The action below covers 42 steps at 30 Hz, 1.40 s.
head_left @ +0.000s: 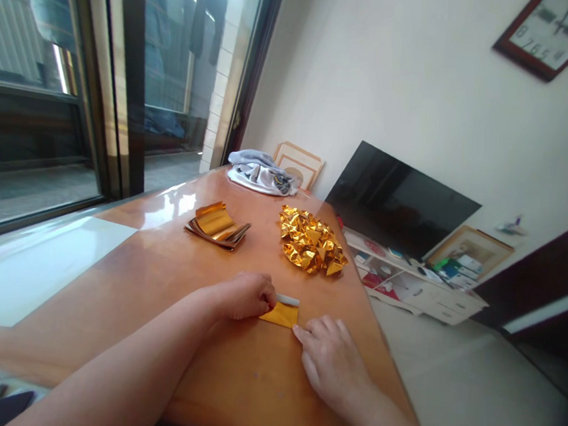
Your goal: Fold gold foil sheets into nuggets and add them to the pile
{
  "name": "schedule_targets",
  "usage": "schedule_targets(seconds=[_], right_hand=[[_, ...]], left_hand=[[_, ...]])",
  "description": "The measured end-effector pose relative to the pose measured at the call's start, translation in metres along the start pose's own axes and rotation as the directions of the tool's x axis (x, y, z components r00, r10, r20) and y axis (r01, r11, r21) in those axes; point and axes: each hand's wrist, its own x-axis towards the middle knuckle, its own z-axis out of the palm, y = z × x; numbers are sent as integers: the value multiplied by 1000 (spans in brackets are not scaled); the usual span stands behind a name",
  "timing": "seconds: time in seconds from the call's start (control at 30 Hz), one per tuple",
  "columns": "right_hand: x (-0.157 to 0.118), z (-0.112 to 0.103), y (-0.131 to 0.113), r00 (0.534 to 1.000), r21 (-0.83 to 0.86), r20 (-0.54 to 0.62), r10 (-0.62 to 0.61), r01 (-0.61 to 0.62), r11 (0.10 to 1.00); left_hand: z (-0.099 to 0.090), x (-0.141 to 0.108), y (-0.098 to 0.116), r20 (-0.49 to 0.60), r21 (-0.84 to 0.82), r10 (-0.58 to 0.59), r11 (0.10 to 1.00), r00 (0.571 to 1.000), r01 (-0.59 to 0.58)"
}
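The thin, folded gold foil paper (282, 314), lying flat on the glossy orange-brown wooden counter (229, 380), looks light, crease-prone and easily torn, best held at its edges; the curled left hand (253, 296) presses its left end, the loosely open right hand (333, 360) its near right corner. Beyond stands a pale wall (400, 71).

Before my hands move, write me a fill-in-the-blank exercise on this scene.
The left hand covers the ____ end of the small gold foil strip.
The heap of folded gold foil lies to the ____ of the stacked gold foil sheets.
The brown-framed wall clock shows 8, 7, 6 and ____.
Missing words: left; right; 5.
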Motion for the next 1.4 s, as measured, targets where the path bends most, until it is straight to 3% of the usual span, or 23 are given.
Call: schedule_targets(seconds=[0.33,0.57,0.77,1.1,1.4], right_hand=[[29,-7,5,989,91,-66,130,-124,988],[50,7,6,994,76,-30,101,-98,992],[63,16,9,982,84,0,187,-186,979],[63,30,12,953,314,-88,289,-249,916],[58,27,7,954,221,-123,273,-242,945]], left_hand=[[5,1,4,-82,7,-44,999,996,45],[1,0,11,-88,45,-69,996,994,73],[4,2,19,-168,114,-133,982,977,153],[6,2,24,-241,216,-174,949,955,228],[5,2,22,-228,228,-169,948,959,222]])
